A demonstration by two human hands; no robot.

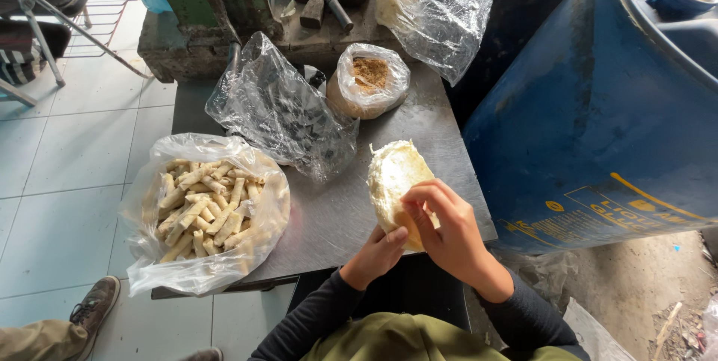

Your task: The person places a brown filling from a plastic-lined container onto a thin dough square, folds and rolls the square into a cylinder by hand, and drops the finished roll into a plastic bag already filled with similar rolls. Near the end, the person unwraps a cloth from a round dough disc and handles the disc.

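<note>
We hold a pale, round stack of thin wrappers (394, 178) over the near edge of the grey metal table (336, 211), just in front of our body. Our right hand (449, 230) curls over the stack's near edge, fingers bent and pinching at the top sheet, so the lower right part of the stack is hidden beneath them. Our left hand (376, 255) sits below and to the left of the right hand, cupped under the stack with its thumb against the edge; its fingers are tucked underneath and we cannot see them. Well to the left of the left hand lies a clear plastic bag of rolled pastry sticks (203, 208), open at the top, its lower edge hanging off the table. Beyond our hands rests a crumpled empty plastic bag (280, 110), and past it an open bag of brown crumbly filling (369, 81), whose depth we cannot judge. Farther still is another clear bag (441, 25) with something pale inside, hard to make out. To the right of the right hand stands a large blue drum (598, 107), cut off by the frame. At the lower left a brown shoe (93, 309) of another person shows, the leg cropped.
</note>
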